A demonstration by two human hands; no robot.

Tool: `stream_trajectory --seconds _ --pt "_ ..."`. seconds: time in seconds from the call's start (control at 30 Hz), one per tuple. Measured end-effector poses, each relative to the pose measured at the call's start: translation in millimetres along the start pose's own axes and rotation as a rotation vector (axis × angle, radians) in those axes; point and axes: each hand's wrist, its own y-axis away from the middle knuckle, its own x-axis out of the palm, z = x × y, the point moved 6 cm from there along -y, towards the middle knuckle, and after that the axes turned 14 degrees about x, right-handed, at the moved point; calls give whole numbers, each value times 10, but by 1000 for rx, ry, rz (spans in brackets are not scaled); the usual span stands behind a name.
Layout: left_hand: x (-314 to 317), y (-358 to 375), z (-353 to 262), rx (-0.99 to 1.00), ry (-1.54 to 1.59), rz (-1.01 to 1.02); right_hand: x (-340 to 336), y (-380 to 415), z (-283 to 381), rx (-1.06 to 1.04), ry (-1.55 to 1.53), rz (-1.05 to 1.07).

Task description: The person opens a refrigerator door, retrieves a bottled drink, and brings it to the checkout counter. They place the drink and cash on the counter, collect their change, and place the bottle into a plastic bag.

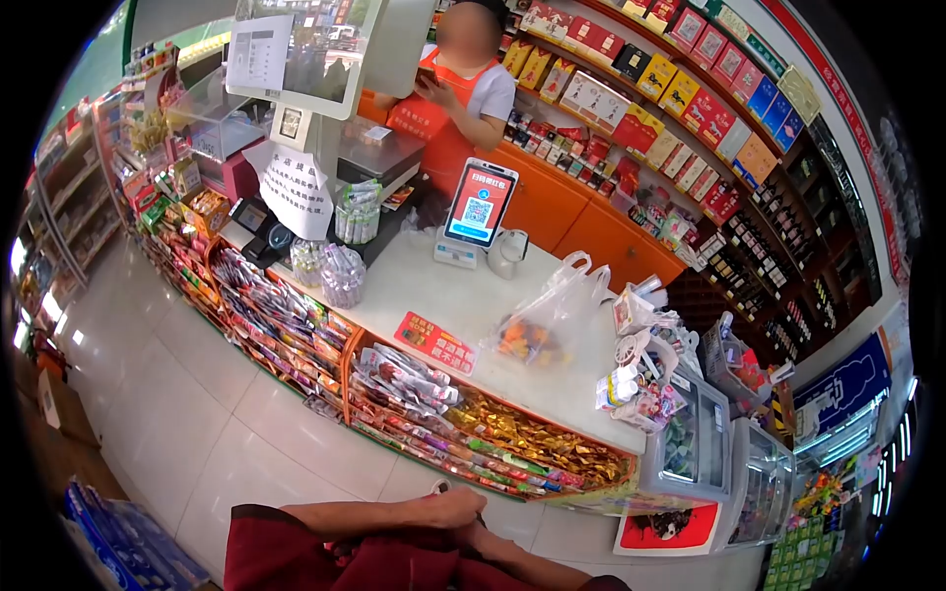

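My left hand [459, 506] is closed in front of my body at the bottom centre, and whether anything is inside it is hidden. Right against it is my right hand [477, 534], whose fingers are mostly hidden. Both meet just above my dark red clothing, below the counter's snack racks. On the white counter [394, 291] stand a payment screen with a QR code [478, 209], a white mug [506, 254] and a clear plastic bag [537, 330] with orange items. A red sign [435, 343] lies near the counter's front edge.
A co-worker in a red apron [439, 123] stands behind the counter, hands raised near the chest. Snack racks [394, 409] line the counter front. Freezers [695, 443] stand to the right. Boxed goods fill the back shelves [631, 94]. Blue packages [133, 542] lie at the lower left.
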Motion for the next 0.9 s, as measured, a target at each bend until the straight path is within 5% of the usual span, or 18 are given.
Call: stream_trajectory --seconds 0.27,0.53,0.7,0.8,0.87,0.9 --pt "-34 -88 -214 120 -218 -13 56 -334 -129 74 105 11" --pt "-64 -37 -260 162 -206 -110 -46 114 -157 -1 -103 43" --pt "-91 182 -362 60 -54 105 -47 536 -280 57 -282 70" --pt "86 310 -344 224 127 289 -203 806 -385 152 -678 142" --pt "244 353 -65 101 260 311 -289 965 -926 458 -707 144" --pt "156 372 -81 108 310 277 -343 1048 -929 381 -691 142"
